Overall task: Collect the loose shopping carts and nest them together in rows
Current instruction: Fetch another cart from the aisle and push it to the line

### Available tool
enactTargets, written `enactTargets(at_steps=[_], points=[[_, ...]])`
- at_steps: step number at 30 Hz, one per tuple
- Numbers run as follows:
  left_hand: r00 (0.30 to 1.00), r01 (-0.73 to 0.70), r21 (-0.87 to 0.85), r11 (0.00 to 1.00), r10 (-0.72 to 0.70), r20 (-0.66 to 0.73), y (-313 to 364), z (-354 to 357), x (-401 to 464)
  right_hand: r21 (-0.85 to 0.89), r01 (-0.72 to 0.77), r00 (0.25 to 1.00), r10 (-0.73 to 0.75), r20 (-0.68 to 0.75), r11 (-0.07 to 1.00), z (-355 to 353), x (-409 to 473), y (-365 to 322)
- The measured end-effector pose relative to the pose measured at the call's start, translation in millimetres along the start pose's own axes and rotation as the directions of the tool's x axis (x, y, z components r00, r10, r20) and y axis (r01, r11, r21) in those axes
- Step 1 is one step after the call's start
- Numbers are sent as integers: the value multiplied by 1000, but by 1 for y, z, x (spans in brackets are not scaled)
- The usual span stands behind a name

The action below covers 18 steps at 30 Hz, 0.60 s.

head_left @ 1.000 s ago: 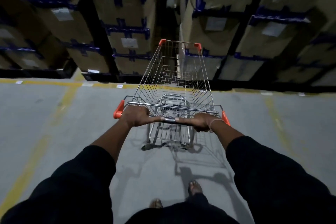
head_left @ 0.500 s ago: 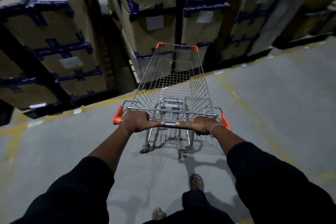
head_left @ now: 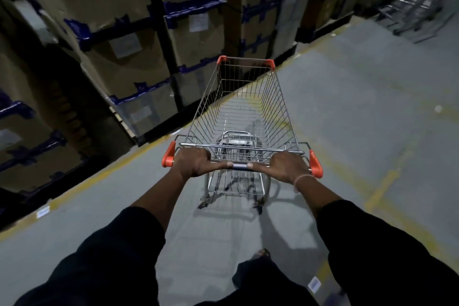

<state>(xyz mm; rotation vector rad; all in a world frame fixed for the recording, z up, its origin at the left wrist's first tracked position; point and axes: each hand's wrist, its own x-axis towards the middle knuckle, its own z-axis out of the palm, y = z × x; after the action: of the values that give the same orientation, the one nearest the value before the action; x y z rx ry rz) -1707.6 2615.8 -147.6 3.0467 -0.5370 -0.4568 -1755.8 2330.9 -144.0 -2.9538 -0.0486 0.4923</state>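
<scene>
Head view: person stands behind a wire shopping cart (head_left: 244, 112) on the grey floor (head_left: 360, 112), cart out in the aisle, nose angled toward stacked cardboard boxes (head_left: 129, 57) on the left. Left hand (head_left: 196, 163) curls around the handle bar (head_left: 239, 166) near the left orange end cap (head_left: 169, 155); right hand (head_left: 285, 166) curls around it near the right cap (head_left: 315, 164). Thumbs lie along the bar, nearly meeting. More carts (head_left: 419, 5) sit far right, blurred. Yellow floor line (head_left: 104, 174) runs beside the boxes.

Cart (head_left: 244, 117) ahead on floor (head_left: 360, 131), stacked boxes (head_left: 129, 57) left, more carts (head_left: 419, 5) far right.
</scene>
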Motion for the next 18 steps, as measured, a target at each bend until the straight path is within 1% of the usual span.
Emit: enactTargets(at_steps=[3,6,12,15,18], points=[[999,-53,5,999,53,-7,26,-9,40,-63,-30,994,22,-111,998,-1,11,38],[994,-101,11,995,101,-29,50,-19,84,-92,-84,987,71,-143,992,-7,28,73],[977,-185,-10,983,183,-107,94,-34,171,-10,-191,962,185,-199,982,-24,61,135],[960,-255,-19,967,250,-127,118,-44,210,-1,-191,960,187,-207,982,-36,77,169],[925,-349,-13,937,342,-163,145,-57,246,0,-179,948,172,-268,984,-46,93,207]])
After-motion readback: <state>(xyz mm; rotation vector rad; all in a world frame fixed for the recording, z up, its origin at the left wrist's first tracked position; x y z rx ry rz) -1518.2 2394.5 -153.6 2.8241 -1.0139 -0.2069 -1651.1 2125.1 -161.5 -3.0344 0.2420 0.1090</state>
